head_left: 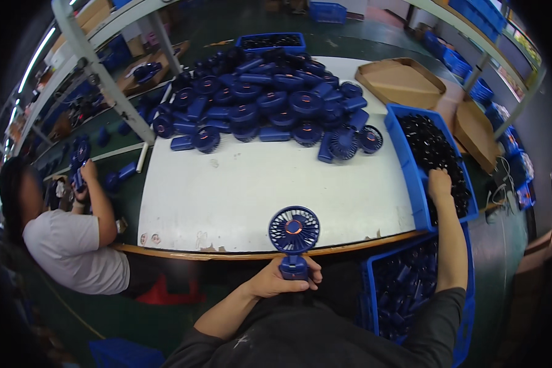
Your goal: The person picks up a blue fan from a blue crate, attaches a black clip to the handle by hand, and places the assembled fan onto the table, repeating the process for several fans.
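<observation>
Lower centre of frame: left hand [276, 279], fingers clenched round the stubby handle of a blue handheld fan [294, 236], held upright at the near edge of the white counter [239, 196]. The fan looks light and rigid, its slatted grille likely fragile; the handle is the sound place to grip.

Lower right: blue crate [466, 325] of dark blue parts.

Right of centre: right hand [439, 184] reaching into a blue bin [405, 153] of small black parts; whether its fingers grasp anything cannot be told.

Left edge: a co-worker [73, 245] handling a blue piece.

Upper centre: heap of blue fans [270, 104]. Upper right: cardboard trays [398, 80].
</observation>
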The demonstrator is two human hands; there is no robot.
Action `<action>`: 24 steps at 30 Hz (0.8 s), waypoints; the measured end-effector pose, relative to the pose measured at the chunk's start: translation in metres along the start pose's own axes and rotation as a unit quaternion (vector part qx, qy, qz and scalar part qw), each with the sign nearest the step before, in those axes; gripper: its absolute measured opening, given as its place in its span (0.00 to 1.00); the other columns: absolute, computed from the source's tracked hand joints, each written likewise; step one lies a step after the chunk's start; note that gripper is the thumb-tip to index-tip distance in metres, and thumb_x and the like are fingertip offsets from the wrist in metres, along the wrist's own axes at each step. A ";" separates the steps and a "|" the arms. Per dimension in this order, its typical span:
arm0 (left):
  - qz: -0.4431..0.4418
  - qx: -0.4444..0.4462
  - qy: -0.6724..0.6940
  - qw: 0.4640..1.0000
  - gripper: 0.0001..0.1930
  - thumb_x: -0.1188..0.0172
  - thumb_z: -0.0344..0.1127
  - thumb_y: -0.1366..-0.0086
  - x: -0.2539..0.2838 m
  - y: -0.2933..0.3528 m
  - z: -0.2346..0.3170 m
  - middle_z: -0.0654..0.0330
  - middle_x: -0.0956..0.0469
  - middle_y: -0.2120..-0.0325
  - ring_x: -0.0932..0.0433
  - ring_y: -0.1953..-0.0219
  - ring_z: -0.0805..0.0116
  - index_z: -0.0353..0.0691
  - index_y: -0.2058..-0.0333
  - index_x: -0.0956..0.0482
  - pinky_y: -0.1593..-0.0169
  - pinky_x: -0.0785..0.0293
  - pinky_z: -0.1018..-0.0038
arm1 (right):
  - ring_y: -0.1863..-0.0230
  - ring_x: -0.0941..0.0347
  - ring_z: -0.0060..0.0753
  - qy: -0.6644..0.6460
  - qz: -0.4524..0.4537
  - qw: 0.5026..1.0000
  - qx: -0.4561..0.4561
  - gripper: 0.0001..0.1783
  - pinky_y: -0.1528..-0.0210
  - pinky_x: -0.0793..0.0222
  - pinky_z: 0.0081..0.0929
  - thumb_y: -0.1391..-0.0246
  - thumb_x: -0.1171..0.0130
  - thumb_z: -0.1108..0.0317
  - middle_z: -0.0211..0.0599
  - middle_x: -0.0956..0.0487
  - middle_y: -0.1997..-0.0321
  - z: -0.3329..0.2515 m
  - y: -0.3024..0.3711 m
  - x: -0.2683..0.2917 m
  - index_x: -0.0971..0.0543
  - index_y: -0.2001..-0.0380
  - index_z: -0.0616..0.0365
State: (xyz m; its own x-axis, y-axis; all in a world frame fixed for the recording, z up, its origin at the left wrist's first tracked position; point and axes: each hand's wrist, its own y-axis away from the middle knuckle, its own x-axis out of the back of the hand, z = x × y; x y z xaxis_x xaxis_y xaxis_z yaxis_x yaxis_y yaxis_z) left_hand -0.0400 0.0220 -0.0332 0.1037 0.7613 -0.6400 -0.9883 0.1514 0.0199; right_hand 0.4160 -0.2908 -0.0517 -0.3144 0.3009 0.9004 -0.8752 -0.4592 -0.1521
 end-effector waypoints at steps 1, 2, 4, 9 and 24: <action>-0.007 -0.001 -0.014 1.000 0.19 0.35 0.21 0.40 0.003 0.000 -0.001 0.50 0.22 0.56 0.19 0.53 0.58 0.32 0.50 0.24 0.48 0.20 0.61 | 0.55 0.21 0.48 -0.022 0.041 0.999 0.011 0.08 0.55 0.22 0.41 0.47 0.46 0.74 0.45 0.18 0.61 -0.001 -0.002 0.005 0.17 0.69 0.59; -0.007 -0.008 -0.030 0.999 0.17 0.35 0.21 0.40 0.005 0.000 -0.002 0.51 0.23 0.55 0.20 0.52 0.59 0.33 0.51 0.24 0.48 0.20 0.62 | 0.55 0.21 0.50 -0.035 0.035 0.999 0.004 0.08 0.54 0.22 0.42 0.48 0.45 0.75 0.46 0.18 0.61 -0.002 -0.007 0.004 0.17 0.68 0.59; 0.002 -0.015 -0.020 1.000 0.16 0.36 0.22 0.38 0.011 0.000 -0.006 0.53 0.24 0.55 0.21 0.51 0.62 0.33 0.51 0.24 0.48 0.20 0.64 | 0.55 0.21 0.53 -0.073 0.009 0.997 -0.017 0.09 0.52 0.22 0.45 0.47 0.46 0.77 0.48 0.18 0.61 -0.004 -0.007 0.009 0.17 0.66 0.59; 0.077 0.007 -0.045 0.996 0.15 0.37 0.22 0.38 0.012 -0.002 -0.006 0.53 0.22 0.58 0.20 0.55 0.64 0.33 0.52 0.25 0.53 0.18 0.67 | 0.53 0.21 0.56 -0.074 -0.026 0.997 -0.009 0.10 0.50 0.22 0.45 0.44 0.48 0.78 0.50 0.18 0.61 -0.004 -0.004 0.009 0.18 0.65 0.59; 0.234 -0.051 -0.002 0.971 0.20 0.36 0.29 0.35 0.003 -0.029 -0.007 0.56 0.21 0.61 0.19 0.63 0.71 0.32 0.46 0.28 0.67 0.18 0.75 | 0.63 0.22 0.33 -0.721 -0.116 0.642 0.232 0.13 0.58 0.26 0.30 0.51 0.31 0.72 0.39 0.22 0.65 -0.211 0.182 0.198 0.23 0.63 0.61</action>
State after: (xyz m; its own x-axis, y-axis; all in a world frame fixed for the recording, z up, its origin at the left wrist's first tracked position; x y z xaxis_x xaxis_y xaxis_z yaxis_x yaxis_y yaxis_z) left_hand -0.0120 0.0151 -0.0413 -0.3589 0.7345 -0.5760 -0.9333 -0.2748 0.2311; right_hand 0.1175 -0.1387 0.0127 0.7648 -0.5283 0.3688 -0.5289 -0.8417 -0.1089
